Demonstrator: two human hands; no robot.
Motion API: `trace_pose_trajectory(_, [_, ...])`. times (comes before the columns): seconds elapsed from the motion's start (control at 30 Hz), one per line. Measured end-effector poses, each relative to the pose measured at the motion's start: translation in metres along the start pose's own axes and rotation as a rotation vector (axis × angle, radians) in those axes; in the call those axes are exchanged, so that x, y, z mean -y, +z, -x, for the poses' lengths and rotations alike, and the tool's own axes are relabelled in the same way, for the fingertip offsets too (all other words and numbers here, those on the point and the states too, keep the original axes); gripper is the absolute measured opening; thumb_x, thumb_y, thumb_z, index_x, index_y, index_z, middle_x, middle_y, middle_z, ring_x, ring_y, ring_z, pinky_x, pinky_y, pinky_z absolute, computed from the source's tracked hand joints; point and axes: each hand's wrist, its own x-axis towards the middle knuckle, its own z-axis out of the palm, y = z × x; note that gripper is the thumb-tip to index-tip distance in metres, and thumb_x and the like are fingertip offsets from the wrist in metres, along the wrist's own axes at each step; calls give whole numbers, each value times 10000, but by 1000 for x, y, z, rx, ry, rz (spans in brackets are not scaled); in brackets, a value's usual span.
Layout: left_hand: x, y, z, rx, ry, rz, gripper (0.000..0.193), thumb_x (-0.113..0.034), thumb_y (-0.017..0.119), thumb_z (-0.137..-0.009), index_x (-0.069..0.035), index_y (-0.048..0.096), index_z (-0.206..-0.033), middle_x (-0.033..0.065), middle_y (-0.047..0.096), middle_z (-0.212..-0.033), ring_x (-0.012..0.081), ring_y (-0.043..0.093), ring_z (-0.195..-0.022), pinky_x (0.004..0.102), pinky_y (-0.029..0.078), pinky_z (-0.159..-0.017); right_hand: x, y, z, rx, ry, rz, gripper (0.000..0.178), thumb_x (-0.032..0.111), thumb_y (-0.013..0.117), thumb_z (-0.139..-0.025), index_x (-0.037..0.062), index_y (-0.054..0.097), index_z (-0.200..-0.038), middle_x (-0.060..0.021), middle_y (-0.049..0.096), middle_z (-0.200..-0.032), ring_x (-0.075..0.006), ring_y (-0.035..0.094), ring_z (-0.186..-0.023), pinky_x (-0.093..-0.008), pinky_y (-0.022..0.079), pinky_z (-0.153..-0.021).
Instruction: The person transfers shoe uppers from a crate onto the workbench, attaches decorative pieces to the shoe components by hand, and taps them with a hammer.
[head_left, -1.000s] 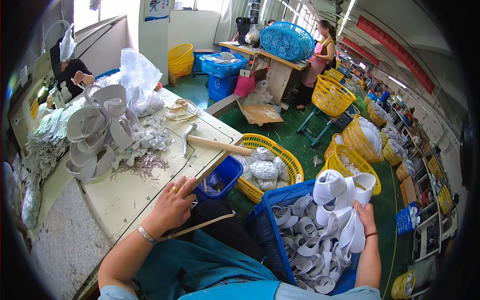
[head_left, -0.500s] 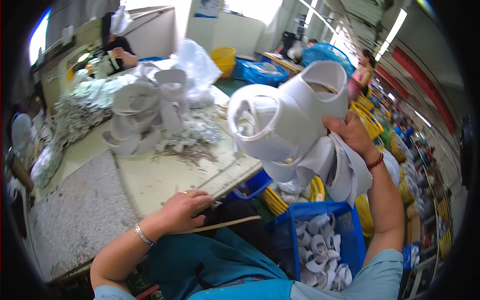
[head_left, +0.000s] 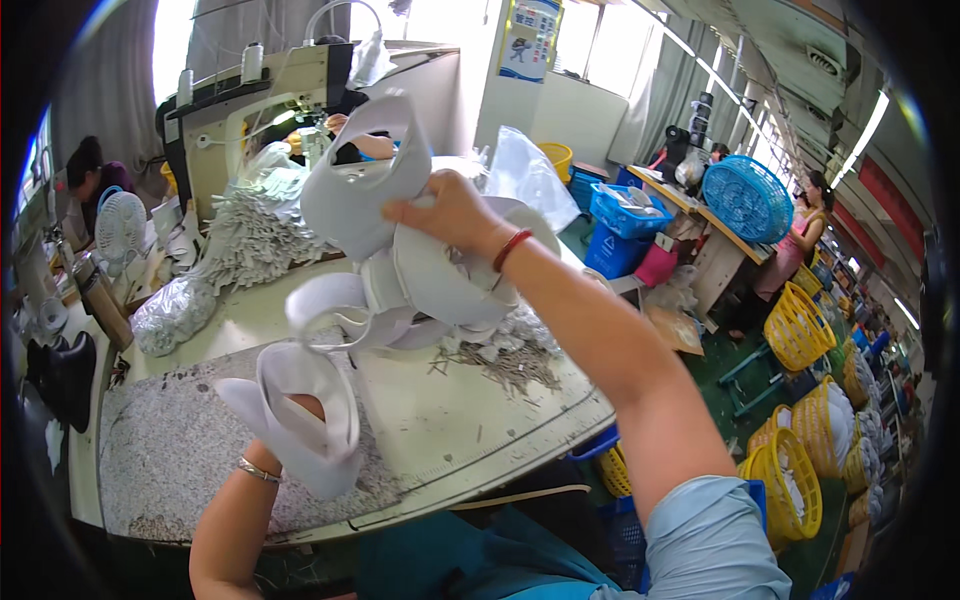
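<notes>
Several white pieces (head_left: 430, 270), likely light and springy, best taken by the rim: gripping a bunch in the right hand (head_left: 450, 212); cannot tell the hold of the left hand (head_left: 307, 406) behind another piece (head_left: 327, 463).

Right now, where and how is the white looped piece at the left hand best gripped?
Probably by the right wall of the white looped piece, coming from the person's right, thumb inside and fingers outside. Its thin band around an open middle offers an edge to pinch, and the left hand, partly seen through that opening, comes in from the left.
</notes>
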Motion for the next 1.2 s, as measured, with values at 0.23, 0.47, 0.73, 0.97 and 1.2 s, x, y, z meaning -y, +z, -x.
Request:
trace_pose_trajectory(0.23, [-9, -17, 2, 184, 380, -721, 236, -93, 572, -867, -2, 652, -1069, 54, 701, -912, 114, 627, -741, 263, 520, -667, -12, 96, -23, 142, 163, 346, 632, 537, 654, -770, 106, 564, -1222, -168, 669, -1110, -314, 637, -1045, -414, 470, -915])
trace_pose_trajectory(0.47, [24, 4, 127, 692, 926, -1359, 650, -368, 739, -746, -154, 530, -1324, 150, 522, -1309, 374, 465, -1236, 475, 349, -1045, -13, 123, -23, 340, 128, 580, 812, 563, 604, -804, 111, 348, -1428, -202, 655, -1131, -368, 613, -1088, -452, 446, -947])
trace_pose_trajectory(0.73, [111, -19, 148, 637, 1286, -1589, 564, -267, 631, -850, -314, 425, -1374, 122, 439, -1413, 316, 432, -1310, 474, 363, -1043, 9, 79, -24, 321, -178, 123, 887, 550, 604, -851, -37, 298, -1441, -266, 544, -1282, -309, 546, -1189, -363, 417, -1003])
trace_pose_trajectory(0.97, [152, -33, 167, 750, 966, -1510, 584, -249, 677, -812, -214, 450, -1348, 150, 447, -1394, 376, 471, -1258, 494, 426, -982, 6, 64, 19, 296, -214, 204, 666, 471, 617, -901, 0, 455, -1343, -140, 659, -936, -218, 636, -887, -337, 496, -785])
trace_pose_trajectory(1.2, [177, -33, 186, 742, 752, -1487, 637, -344, 709, -772, -144, 507, -1343, 122, 549, -1241, 340, 540, -1149, 456, 433, -921, -4, 60, 56, 196, -394, 404, 591, 407, 624, -874, 77, 473, -1341, -187, 573, -1225, -355, 522, -1174, -436, 402, -1011])
